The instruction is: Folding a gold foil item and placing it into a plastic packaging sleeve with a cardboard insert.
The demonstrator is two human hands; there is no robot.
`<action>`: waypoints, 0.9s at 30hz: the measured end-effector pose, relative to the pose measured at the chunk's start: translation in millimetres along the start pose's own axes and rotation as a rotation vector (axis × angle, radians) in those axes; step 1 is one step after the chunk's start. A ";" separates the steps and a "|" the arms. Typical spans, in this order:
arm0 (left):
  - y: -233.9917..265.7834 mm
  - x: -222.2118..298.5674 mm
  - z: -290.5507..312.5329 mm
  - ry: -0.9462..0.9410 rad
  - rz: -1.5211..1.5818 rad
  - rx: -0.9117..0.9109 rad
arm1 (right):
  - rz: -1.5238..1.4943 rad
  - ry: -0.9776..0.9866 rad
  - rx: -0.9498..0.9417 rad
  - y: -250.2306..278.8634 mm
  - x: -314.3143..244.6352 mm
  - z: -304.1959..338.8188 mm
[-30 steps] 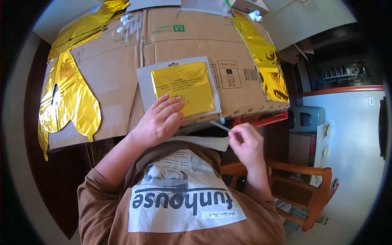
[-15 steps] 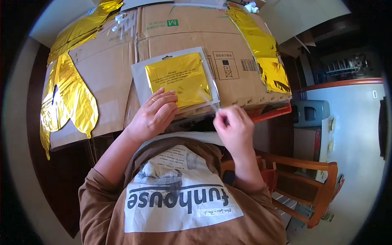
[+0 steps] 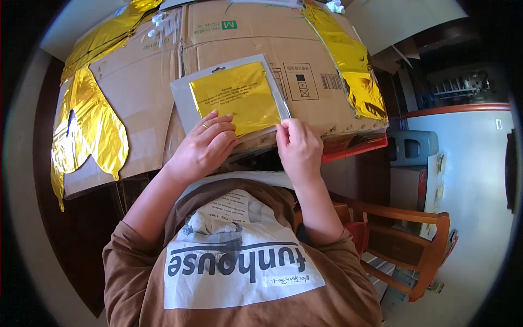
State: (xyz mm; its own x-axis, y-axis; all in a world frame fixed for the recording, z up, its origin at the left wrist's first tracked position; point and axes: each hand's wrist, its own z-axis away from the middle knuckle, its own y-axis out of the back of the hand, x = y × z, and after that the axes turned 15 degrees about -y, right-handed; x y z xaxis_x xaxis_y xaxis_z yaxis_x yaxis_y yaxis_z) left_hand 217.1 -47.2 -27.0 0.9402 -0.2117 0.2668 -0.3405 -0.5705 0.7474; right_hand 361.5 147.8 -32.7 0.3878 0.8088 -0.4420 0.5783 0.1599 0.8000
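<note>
A clear plastic packet (image 3: pixel 182 103) with folded gold foil (image 3: pixel 231 98) inside lies tilted near the front edge of the cardboard box. Over its lower left edge is my left hand (image 3: pixel 204 144), the fingers close together on top of the foil and the thumb hidden. A ring shows on one finger. My right hand (image 3: pixel 298 147) is closed in a pinch at the packet's lower right corner. A thin clear strip by those fingertips is hard to make out.
Beneath everything is a large cardboard box (image 3: pixel 245 41). Gold foil balloons hang over its left side (image 3: pixel 101 131) and lie along its right side (image 3: pixel 348 60). A wooden chair (image 3: pixel 403 218) stands at lower right, a grey-blue plastic stool (image 3: pixel 417 147) beyond it.
My right hand has moved up and left to the packet's lower right corner. The clear strip that stuck out from its fingers is now mostly hidden. My left hand stays on the packet.
</note>
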 end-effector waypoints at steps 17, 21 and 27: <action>23.3 -30.3 -9.9 -0.095 0.073 -0.137 | -0.204 0.114 -0.085 6.5 30.7 -24.8; 18.5 -23.8 -34.8 -0.157 0.052 -0.110 | -0.192 0.138 -0.105 20.6 39.0 -12.7; -26.8 -30.1 -59.4 -0.261 0.168 -0.186 | -0.181 0.192 -0.208 30.7 40.3 -16.5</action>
State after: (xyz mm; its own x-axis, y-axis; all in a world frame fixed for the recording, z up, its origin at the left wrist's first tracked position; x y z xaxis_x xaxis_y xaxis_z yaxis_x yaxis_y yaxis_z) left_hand 198.3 21.6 -19.0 0.8297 -0.4997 0.2490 -0.4607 -0.3609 0.8108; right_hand 383.0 194.7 -19.2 0.1382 0.8454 -0.5159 0.4593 0.4068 0.7897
